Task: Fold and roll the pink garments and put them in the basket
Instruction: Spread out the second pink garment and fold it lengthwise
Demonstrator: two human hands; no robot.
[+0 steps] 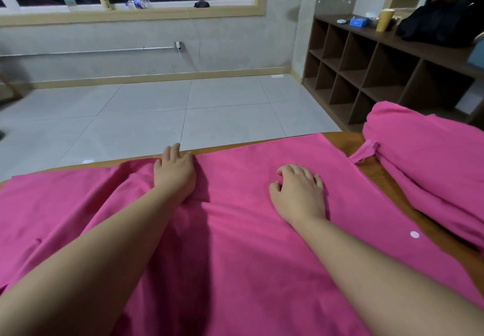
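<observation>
Head view: looking down over both bare forearms, which are reaching forward across a wooden table point(377, 176).
Left hand point(175, 172): lying palm down on the pink garment point(248, 231) close to the table's far edge, fingers stretched forward and nearly straight, their tips reaching the cloth's far hem; it is pressing the fabric flat and gripping nothing.
Left forearm: running diagonally from the lower left corner up to the wrist, resting on a rumpled ridge of cloth and casting a dark shadow to its right.
Right hand point(298, 191): sitting palm down on the same garment, nearer the middle, fingers loosely bent with the tips touching the cloth and the thumb spread to the left; it is holding nothing.
Right forearm: coming in from the lower right corner, angling up and leftward to the wrist.
Pink garment: lying spread over most of the table, smooth under the right hand, creased and bunched left of the left hand; a white button point(414, 234) is showing near its right edge.
Second pink garment point(424, 168): lying in a loose roll on the table's right side, apart from both hands.
Basket: not showing in this view.
Background: a dark cubby shelf point(366, 73) is standing by the right wall, beyond a tiled floor point(183, 115).
</observation>
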